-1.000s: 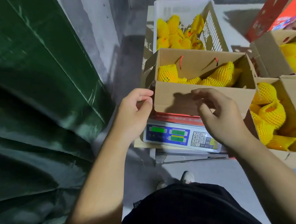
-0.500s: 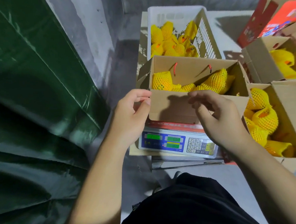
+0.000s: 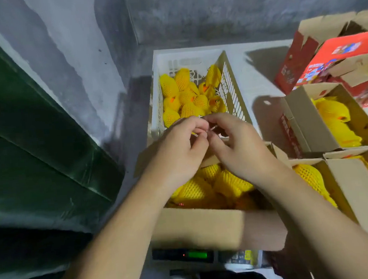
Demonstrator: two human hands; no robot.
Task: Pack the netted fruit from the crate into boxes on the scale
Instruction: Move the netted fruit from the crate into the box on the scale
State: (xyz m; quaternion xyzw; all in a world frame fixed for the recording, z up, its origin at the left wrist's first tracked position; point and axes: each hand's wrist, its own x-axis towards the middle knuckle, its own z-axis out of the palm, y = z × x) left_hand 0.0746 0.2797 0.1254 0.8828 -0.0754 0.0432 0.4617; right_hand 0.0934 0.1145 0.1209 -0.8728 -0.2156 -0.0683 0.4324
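Note:
An open cardboard box (image 3: 197, 225) stands on the scale (image 3: 197, 255), with several yellow-netted fruit (image 3: 214, 185) inside. Behind it, a white plastic crate (image 3: 232, 85) holds more netted fruit (image 3: 186, 95). My left hand (image 3: 179, 150) and my right hand (image 3: 240, 146) meet over the box's far wall. Their curled fingertips pinch a thin pale strip (image 3: 212, 128) between them. Blur hides what the strip is. The box's far flap lies partly hidden under both hands.
On the right stand two open cardboard boxes of netted fruit (image 3: 304, 128) (image 3: 356, 192), with red printed cartons (image 3: 336, 56) behind them. A green tarpaulin (image 3: 38, 149) fills the left side and a grey wall runs behind the crate.
Both hands left the box's near wall and moved forward to its far wall, where they now pinch a thin strip together. The view has tipped forward over the box.

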